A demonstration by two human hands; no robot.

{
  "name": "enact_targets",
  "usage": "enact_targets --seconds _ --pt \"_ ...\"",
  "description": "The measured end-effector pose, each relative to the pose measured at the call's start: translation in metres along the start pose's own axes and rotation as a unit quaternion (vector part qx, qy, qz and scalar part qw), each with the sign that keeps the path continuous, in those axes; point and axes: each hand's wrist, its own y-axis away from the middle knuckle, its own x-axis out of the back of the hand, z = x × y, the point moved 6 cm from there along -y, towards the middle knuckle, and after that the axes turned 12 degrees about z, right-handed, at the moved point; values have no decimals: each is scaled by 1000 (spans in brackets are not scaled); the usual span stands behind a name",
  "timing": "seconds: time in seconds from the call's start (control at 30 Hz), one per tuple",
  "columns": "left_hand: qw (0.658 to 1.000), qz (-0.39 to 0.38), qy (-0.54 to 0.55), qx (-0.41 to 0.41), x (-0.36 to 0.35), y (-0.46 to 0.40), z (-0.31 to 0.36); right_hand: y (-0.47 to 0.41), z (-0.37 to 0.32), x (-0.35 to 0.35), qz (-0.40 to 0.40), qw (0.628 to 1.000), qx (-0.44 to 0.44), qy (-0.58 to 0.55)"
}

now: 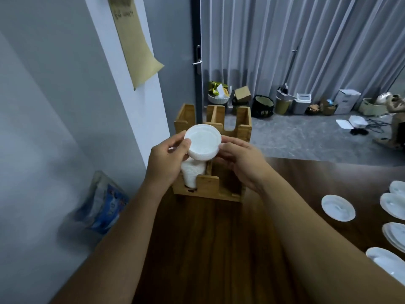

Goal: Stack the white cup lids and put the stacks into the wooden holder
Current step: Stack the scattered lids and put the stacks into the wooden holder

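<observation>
Head view: both hands, left hand (166, 159) and right hand (243, 161), pinch a stack of white lids (202, 142) by its rim, directly above the wooden holder (243, 126) at the bench's (219, 249) far-left corner; its left compartment lies straight below.

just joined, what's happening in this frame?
A person is loading white cup lids into a wooden holder at the far end of a dark wooden table. Both hands, the left hand and the right hand, hold a stack of lids tilted just above the holder's left compartment, where an earlier stack already sits. The right compartment looks unfilled. More loose lids wait on the table at the right.
</observation>
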Motion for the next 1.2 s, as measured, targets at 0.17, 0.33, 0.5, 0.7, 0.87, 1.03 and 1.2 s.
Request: enact_targets --seconds 0.17,0.33,0.5,0.7,0.87,1.03,1.2 --pt "999 39 10 31 12 -28 -11 -21 -4 -30 22 990 63 122" --pt "998 34 14 42 9 -40 -22 -32 0 -40 41 981 85 171" --pt "999 30 -28 23 13 -47 -32 -38 9 -45 54 973 88 205" --pt "999 18 -38 22 15 -44 -40 -40 19 -46 77 974 86 196" --pt "999 -3 -45 27 10 -39 -44 -43 26 -42 90 976 66 186" --pt "999 -18 -26 40 6 -39 -50 -43 31 -41 93 977 49 185" --pt "998 -37 -42 38 1 -42 -51 -43 31 -34 87 980 20 180"
